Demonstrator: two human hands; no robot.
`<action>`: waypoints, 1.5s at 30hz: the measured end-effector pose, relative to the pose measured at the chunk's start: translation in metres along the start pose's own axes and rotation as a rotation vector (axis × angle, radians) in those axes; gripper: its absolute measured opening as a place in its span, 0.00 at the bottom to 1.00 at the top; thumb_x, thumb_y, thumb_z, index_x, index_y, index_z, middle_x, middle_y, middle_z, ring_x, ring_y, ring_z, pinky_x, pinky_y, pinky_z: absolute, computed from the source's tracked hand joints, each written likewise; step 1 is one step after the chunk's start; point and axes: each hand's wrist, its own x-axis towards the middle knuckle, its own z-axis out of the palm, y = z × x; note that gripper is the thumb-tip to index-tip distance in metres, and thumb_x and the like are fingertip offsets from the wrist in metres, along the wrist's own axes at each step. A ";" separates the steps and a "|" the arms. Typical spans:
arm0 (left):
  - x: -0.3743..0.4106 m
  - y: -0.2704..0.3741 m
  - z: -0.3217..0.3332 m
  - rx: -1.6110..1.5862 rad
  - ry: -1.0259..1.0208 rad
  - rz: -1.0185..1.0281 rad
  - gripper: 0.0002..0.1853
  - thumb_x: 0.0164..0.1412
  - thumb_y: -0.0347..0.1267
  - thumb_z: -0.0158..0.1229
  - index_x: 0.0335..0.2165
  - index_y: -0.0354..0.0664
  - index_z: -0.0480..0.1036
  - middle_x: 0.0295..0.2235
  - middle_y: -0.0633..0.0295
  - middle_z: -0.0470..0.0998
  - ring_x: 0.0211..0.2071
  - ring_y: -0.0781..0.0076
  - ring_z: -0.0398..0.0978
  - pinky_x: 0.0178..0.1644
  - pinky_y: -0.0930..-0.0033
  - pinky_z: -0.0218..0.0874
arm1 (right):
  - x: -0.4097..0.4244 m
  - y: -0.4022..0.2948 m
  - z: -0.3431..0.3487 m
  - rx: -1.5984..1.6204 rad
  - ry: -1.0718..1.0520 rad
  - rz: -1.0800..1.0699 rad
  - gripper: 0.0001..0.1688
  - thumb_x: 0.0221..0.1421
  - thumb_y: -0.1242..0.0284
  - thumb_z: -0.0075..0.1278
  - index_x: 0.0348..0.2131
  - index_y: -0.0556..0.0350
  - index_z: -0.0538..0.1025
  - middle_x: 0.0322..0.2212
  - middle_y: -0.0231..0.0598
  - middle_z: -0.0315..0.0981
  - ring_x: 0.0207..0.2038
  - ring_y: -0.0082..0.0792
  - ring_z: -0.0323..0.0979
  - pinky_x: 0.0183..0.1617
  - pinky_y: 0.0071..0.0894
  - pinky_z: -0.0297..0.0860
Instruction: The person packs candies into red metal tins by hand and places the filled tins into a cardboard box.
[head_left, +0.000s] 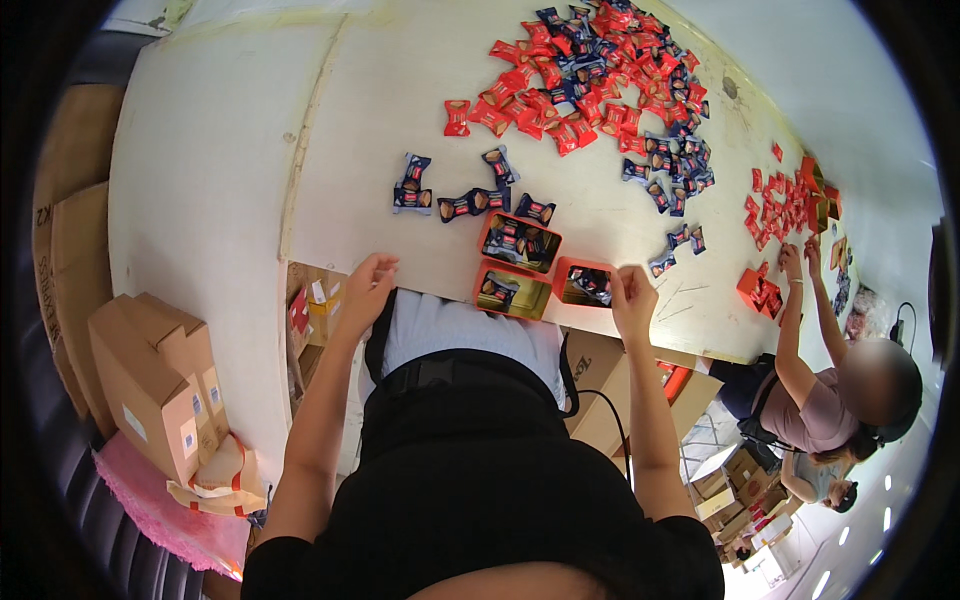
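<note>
My left hand (373, 285) hovers at the table's front edge, fingers loosely curled and slightly apart, with nothing visible in it. My right hand (636, 298) is at the right side of a red tin box (564, 264), fingertips at its rim; whether it grips the rim or a packet is hidden. Inside that box lie dark blue snack packets (591, 283). Left of it, a second red tin (484, 244) holds several blue packets. Nearer me, a third tin (541, 309) has blue packets at its left and bare gold-coloured metal at its right. Loose blue packets (454, 208) lie just beyond the tins.
A large heap of red and blue packets (600, 67) covers the table's far part. More blue packets (679, 169) lie right. A co-worker (814, 405) reaches over red packets (784, 206) and a filled red tin (757, 292). Cardboard boxes (142, 375) stand left.
</note>
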 end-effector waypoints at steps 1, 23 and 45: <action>0.002 0.007 0.005 0.042 -0.020 0.021 0.12 0.57 0.24 0.50 0.42 0.38 0.70 0.35 0.60 0.75 0.29 0.78 0.71 0.34 0.76 0.64 | 0.008 -0.009 0.003 -0.036 -0.039 -0.210 0.11 0.48 0.79 0.54 0.35 0.58 0.73 0.25 0.38 0.72 0.24 0.32 0.71 0.25 0.28 0.67; 0.079 0.074 0.074 0.706 0.016 0.426 0.23 0.46 0.29 0.63 0.43 0.42 0.66 0.40 0.56 0.66 0.36 0.51 0.72 0.37 0.57 0.66 | 0.103 -0.114 0.123 -0.447 -0.356 -1.070 0.39 0.42 0.72 0.57 0.54 0.31 0.64 0.56 0.46 0.50 0.41 0.45 0.70 0.38 0.40 0.72; 0.062 0.057 0.064 0.218 0.213 0.364 0.22 0.47 0.24 0.60 0.44 0.39 0.68 0.44 0.55 0.65 0.26 0.71 0.71 0.34 0.70 0.66 | -0.028 -0.076 0.053 -0.052 -0.420 -0.835 0.29 0.38 0.70 0.64 0.43 0.53 0.71 0.36 0.39 0.69 0.36 0.42 0.71 0.39 0.32 0.69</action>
